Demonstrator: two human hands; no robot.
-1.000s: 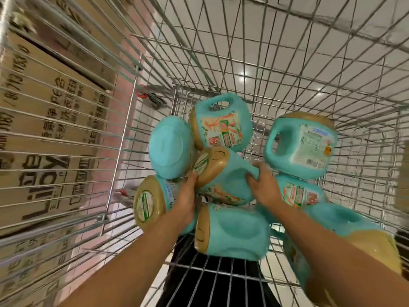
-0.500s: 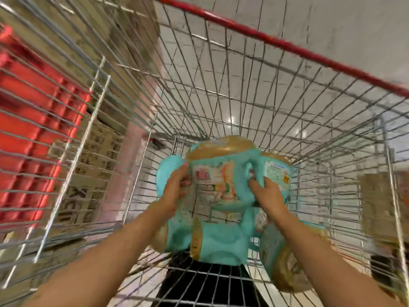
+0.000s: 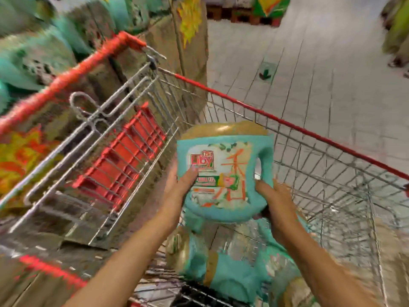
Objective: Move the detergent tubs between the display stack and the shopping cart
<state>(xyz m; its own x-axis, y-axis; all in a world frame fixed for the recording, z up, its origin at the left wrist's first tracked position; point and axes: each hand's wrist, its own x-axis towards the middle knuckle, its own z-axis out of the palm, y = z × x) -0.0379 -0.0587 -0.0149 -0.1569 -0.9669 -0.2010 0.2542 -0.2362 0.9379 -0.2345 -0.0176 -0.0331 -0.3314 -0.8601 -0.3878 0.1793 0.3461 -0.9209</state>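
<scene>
Head view: detergent tub (image 3: 223, 173) between left fingers (image 3: 190, 176) and right fingers (image 3: 263, 187)

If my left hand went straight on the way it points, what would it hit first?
The detergent tub your left hand grips; beyond it, probably the cart's wire wall, depth unclear.

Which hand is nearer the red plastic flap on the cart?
Left. The left hand grips the tub at its left edge, just right of the red flap; the right hand holds the opposite edge, farther away.
</scene>
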